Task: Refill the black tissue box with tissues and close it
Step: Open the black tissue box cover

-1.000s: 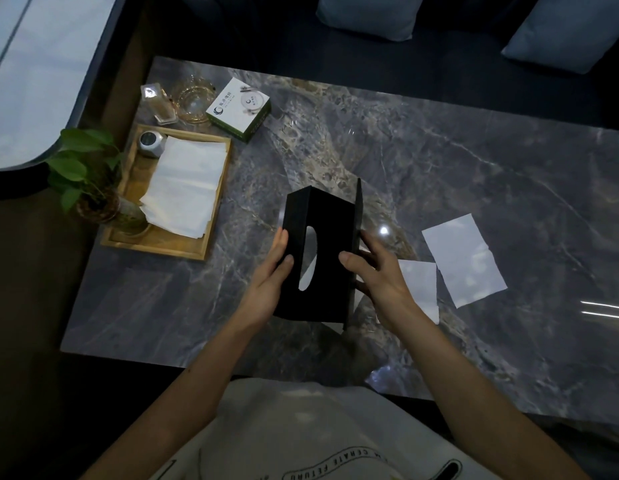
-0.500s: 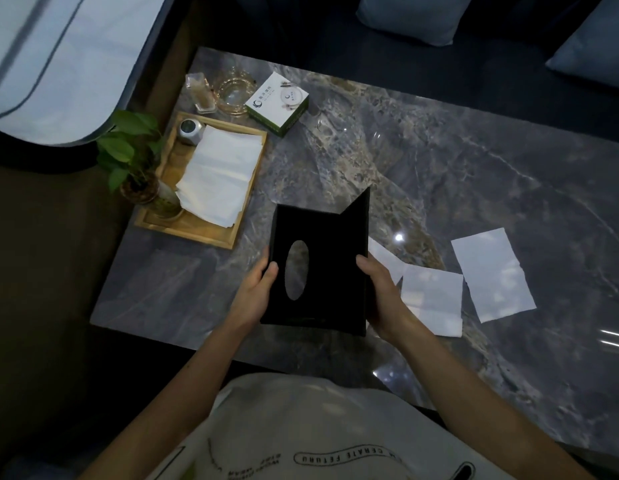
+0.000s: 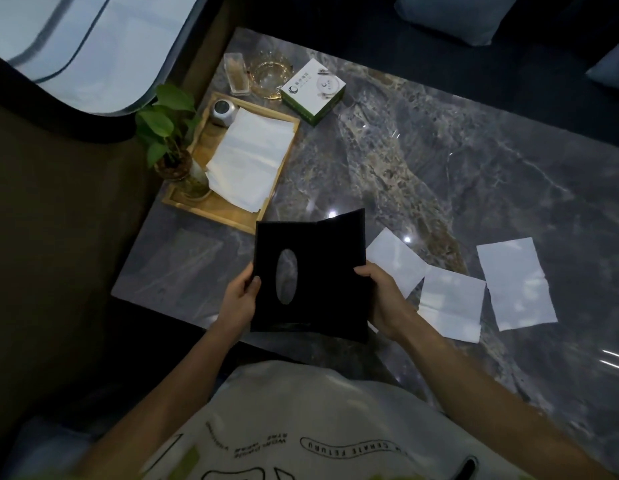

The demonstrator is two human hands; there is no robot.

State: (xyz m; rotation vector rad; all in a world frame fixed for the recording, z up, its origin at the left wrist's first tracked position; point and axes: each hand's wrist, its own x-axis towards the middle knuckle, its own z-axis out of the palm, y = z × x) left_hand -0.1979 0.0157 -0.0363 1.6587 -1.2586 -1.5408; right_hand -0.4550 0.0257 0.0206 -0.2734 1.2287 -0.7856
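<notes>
Dim room, marble table (image 3: 474, 174), cushions (image 3: 453, 15)

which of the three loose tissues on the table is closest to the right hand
The leftmost loose tissue, lying just beyond the right hand and partly hidden behind the black tissue box. The middle tissue and far-right tissue lie further off.
</notes>
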